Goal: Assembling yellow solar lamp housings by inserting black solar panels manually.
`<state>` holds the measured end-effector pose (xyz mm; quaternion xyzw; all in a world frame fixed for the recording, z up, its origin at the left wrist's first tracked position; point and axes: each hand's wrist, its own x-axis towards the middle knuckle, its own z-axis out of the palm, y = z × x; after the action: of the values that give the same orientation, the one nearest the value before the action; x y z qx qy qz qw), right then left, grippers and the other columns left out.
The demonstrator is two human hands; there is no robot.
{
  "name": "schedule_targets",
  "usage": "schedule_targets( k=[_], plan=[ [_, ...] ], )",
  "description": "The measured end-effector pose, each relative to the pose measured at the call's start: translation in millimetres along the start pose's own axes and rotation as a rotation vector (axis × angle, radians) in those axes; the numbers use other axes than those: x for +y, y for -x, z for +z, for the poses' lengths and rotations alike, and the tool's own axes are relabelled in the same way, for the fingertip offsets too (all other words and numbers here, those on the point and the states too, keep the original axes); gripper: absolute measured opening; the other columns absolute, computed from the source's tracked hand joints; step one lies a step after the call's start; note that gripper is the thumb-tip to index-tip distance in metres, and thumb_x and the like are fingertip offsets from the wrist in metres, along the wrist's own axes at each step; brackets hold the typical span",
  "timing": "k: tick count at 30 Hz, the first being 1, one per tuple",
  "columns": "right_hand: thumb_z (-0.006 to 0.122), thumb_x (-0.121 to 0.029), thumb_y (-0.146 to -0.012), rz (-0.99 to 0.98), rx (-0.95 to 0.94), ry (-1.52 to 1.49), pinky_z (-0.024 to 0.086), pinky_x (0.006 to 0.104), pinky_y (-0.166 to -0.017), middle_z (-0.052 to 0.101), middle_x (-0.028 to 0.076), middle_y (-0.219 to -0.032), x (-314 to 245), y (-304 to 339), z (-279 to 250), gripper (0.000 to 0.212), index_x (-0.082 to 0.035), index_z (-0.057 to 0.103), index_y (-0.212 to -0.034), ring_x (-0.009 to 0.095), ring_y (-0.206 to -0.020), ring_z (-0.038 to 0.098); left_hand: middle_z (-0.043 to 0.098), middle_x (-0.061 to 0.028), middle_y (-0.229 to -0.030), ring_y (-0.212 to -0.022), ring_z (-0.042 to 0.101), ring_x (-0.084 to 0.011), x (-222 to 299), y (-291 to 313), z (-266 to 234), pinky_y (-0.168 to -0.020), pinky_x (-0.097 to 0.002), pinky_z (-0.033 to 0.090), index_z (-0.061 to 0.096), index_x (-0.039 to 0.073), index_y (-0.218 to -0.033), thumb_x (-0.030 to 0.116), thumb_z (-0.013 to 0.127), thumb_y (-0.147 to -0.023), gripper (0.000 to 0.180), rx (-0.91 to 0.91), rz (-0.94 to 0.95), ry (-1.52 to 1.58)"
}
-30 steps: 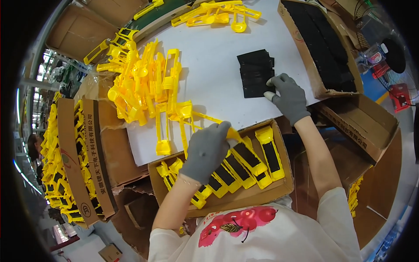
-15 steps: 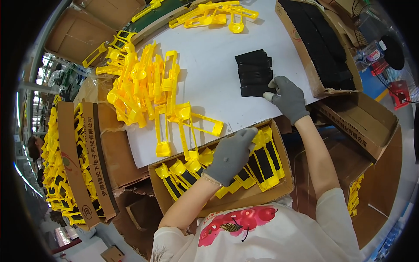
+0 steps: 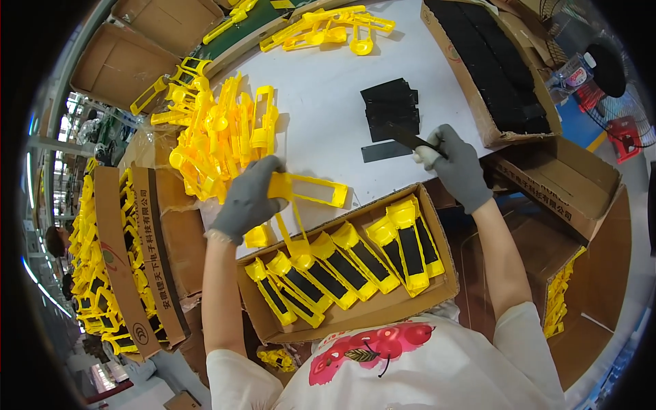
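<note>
My left hand (image 3: 249, 201), in a grey glove, is closed on the end of a yellow plastic frame (image 3: 281, 184) at the near edge of the pile of yellow frames (image 3: 219, 126). My gloved right hand (image 3: 456, 167) pinches a thin black strip (image 3: 408, 138) between thumb and fingers. Just beyond that strip lies a stack of black strips (image 3: 391, 106), with one loose strip (image 3: 385, 151) on the near side. Between my arms a cardboard box (image 3: 443, 285) holds several yellow frames fitted with black strips (image 3: 348, 268).
A carton packed with black strips (image 3: 488, 75) stands at the table's right. More yellow frames (image 3: 331, 31) lie at the far edge of the white table (image 3: 321, 89). Leftward, another carton (image 3: 113, 253) is full of fitted frames. A fan and a bottle (image 3: 572, 74) are far right.
My left hand has moved left from the box to a yellow frame and taken hold of it. My right hand has drawn a black strip off the stack, leaving another loose beside it.
</note>
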<state>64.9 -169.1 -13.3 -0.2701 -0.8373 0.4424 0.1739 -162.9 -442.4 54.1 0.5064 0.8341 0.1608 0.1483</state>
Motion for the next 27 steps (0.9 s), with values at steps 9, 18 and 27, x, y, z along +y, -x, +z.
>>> schedule_targets(
  k=[9, 18, 27],
  plan=[
    [0.068, -0.008, -0.085, 0.152, -0.223, -0.586, 0.049, 0.0216, -0.063, 0.065, 0.004, -0.082, -74, 88, -3, 0.019, -0.001, 0.061, -0.101, 0.006, -0.070, 0.059, 0.065, -0.0088, -0.096, -0.085, 0.066, -0.0161, 50, 68, 8, -0.071, -0.0283, 0.059, 0.057, 0.000, -0.122, 0.000, 0.059, -0.084, 0.037, 0.082, -0.490, 1.091],
    [0.067, -0.015, -0.087, 0.156, -0.194, -0.364, 0.051, 0.0261, -0.060, 0.068, 0.009, -0.074, -84, 100, 15, 0.015, -0.003, 0.062, -0.095, 0.015, -0.064, 0.067, 0.064, -0.0096, -0.099, -0.085, 0.066, -0.0175, 101, 80, 63, -0.074, -0.0290, 0.059, 0.061, -0.003, -0.111, 0.004, 0.058, -0.089, 0.023, 0.184, -0.534, 1.474],
    [0.068, -0.019, -0.087, -0.003, -0.109, -0.111, 0.053, 0.0350, -0.060, 0.068, 0.014, -0.079, -81, 105, 18, 0.017, -0.005, 0.061, -0.093, 0.033, -0.070, 0.067, 0.065, -0.0148, -0.099, -0.083, 0.070, -0.0254, 116, 84, 70, -0.074, -0.0321, 0.061, 0.059, -0.008, -0.116, 0.004, 0.059, -0.090, 0.029, 0.161, -0.535, 1.531]
  ],
)
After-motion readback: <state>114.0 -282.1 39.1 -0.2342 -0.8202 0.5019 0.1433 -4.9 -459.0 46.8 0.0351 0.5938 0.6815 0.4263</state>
